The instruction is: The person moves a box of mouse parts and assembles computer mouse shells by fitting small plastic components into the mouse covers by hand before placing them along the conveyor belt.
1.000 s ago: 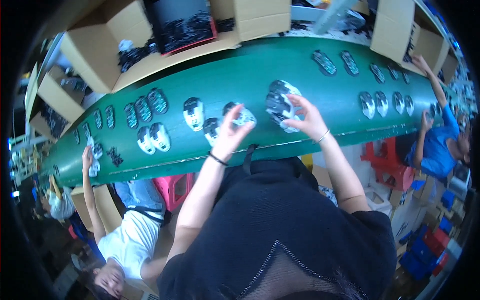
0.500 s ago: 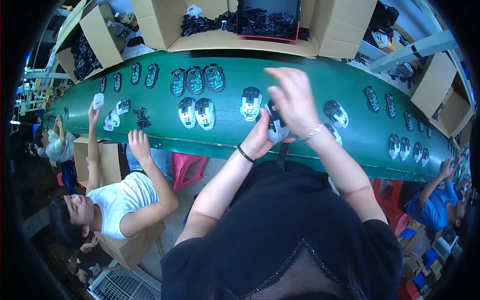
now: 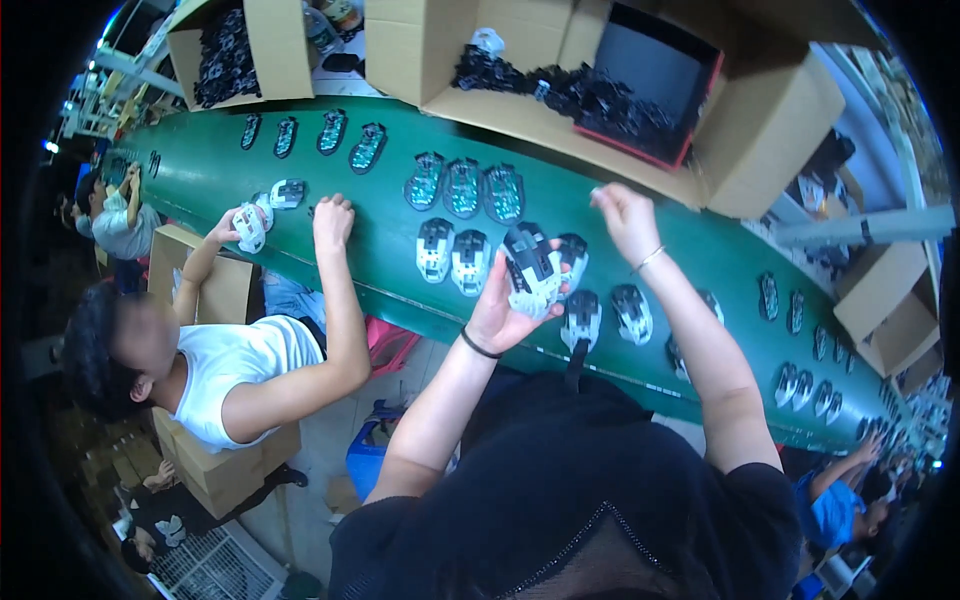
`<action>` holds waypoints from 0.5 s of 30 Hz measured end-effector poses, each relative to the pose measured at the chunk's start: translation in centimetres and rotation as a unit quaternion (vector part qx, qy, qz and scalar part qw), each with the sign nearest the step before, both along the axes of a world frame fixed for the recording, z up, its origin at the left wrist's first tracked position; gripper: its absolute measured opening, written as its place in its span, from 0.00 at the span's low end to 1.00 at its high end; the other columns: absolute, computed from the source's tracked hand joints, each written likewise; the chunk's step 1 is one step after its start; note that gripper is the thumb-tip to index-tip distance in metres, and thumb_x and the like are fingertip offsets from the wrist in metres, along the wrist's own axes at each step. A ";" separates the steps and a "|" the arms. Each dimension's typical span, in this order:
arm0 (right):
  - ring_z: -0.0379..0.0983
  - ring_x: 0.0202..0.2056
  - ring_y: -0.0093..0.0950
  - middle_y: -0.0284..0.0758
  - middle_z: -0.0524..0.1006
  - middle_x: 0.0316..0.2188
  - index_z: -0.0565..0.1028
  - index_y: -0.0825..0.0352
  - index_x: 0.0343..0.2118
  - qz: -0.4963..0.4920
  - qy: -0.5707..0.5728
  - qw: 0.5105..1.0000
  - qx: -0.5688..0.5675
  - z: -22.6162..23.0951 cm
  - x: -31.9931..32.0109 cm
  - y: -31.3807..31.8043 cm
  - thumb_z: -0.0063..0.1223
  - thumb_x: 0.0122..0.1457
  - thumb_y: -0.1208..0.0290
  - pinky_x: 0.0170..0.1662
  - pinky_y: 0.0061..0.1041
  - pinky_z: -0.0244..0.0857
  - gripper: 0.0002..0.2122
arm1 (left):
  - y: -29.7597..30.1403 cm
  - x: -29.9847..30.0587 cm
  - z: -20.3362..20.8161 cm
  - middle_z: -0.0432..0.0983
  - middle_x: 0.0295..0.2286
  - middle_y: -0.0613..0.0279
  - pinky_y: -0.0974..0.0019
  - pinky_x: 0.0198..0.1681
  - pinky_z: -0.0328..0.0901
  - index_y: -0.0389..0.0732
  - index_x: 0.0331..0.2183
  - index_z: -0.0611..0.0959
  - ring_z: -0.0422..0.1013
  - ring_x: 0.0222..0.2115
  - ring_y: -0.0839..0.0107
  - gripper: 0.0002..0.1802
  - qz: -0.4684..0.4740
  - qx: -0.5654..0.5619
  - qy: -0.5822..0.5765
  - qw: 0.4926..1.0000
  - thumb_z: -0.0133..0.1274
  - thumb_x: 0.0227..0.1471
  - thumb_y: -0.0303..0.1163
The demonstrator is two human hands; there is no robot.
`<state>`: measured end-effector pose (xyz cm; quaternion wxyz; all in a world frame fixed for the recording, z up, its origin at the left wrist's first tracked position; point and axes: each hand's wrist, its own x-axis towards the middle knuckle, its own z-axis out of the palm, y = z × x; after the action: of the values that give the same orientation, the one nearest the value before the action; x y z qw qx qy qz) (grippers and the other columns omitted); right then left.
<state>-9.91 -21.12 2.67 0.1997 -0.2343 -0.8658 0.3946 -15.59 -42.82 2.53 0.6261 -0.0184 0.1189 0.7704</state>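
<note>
My left hand (image 3: 490, 318) grips a computer mouse shell (image 3: 531, 268), white-grey with a black top, tilted above the green belt. To its right, over the belt, is my right hand (image 3: 628, 228) with its fingers pinched; what they hold, if anything, is too small to make out. Another mouse shell (image 3: 572, 258) is partly hidden behind the held one. Two more, a left shell (image 3: 433, 250) and a second shell (image 3: 470, 262), stand to the left. Nearer me lies a mouse shell (image 3: 581, 320), beside another shell (image 3: 631, 313). Beyond them sit mouse bases with green circuit boards (image 3: 463, 187).
A cardboard box (image 3: 500, 112) with black small parts and a red-edged black tray (image 3: 640, 85) borders the far side. At my left, a co-worker in a white top (image 3: 250, 375) handles a mouse shell (image 3: 250, 228). More shells (image 3: 802, 388) lie far right.
The view has turned, shifting the scene. My right hand has moved off the mouse shell, away to the right, and its fingers have closed. My left hand still holds the shell, now with its top showing.
</note>
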 end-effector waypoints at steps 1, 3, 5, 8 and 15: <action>0.72 0.22 0.40 0.43 0.74 0.19 0.75 0.66 0.26 0.022 -0.057 0.998 0.011 -0.2 -1.1 -0.5 0.49 0.55 0.63 0.26 0.34 0.65 0.11 | -0.7 -0.7 -0.3 0.68 0.44 0.55 0.62 0.37 0.64 0.45 0.53 0.63 0.67 0.43 0.61 0.39 0.038 -0.024 0.033 0.998 0.43 0.48 0.62; 0.72 0.23 0.41 0.44 0.73 0.19 0.75 0.66 0.24 0.042 -0.117 0.991 0.046 1.5 -5.3 -0.8 0.49 0.54 0.61 0.27 0.35 0.64 0.12 | -2.8 -2.3 -2.2 0.72 0.40 0.59 0.62 0.36 0.64 0.45 0.49 0.68 0.69 0.41 0.62 0.35 0.071 -0.095 0.093 0.989 0.45 0.48 0.61; 0.72 0.27 0.42 0.44 0.74 0.21 0.74 0.65 0.23 0.049 -0.135 0.983 0.119 0.3 -10.0 0.6 0.51 0.53 0.62 0.30 0.37 0.65 0.11 | -4.0 -3.9 -2.5 0.73 0.33 0.62 0.65 0.32 0.68 0.49 0.46 0.67 0.71 0.37 0.65 0.27 0.104 -0.197 0.113 0.968 0.48 0.49 0.55; 0.72 0.32 0.44 0.44 0.75 0.27 0.72 0.64 0.28 0.052 -0.131 0.979 0.148 -1.9 -18.1 3.0 0.50 0.50 0.69 0.36 0.39 0.66 0.05 | -4.8 -6.2 -1.8 0.72 0.34 0.65 0.66 0.31 0.69 0.49 0.45 0.66 0.72 0.36 0.68 0.25 0.147 -0.227 0.146 0.952 0.49 0.50 0.51; 0.73 0.35 0.43 0.46 0.75 0.32 0.74 0.65 0.29 0.045 -0.204 0.928 0.308 -8.2 -26.5 7.9 0.45 0.50 0.68 0.41 0.39 0.67 0.08 | -4.2 -8.9 -1.9 0.70 0.40 0.59 0.67 0.39 0.67 0.45 0.49 0.61 0.69 0.40 0.71 0.30 0.269 -0.280 0.151 0.909 0.52 0.45 0.19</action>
<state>-36.45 -13.25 -5.48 0.0631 -0.1977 -0.9764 0.0605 -24.47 -46.98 0.66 0.3391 -0.1075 0.4140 0.8379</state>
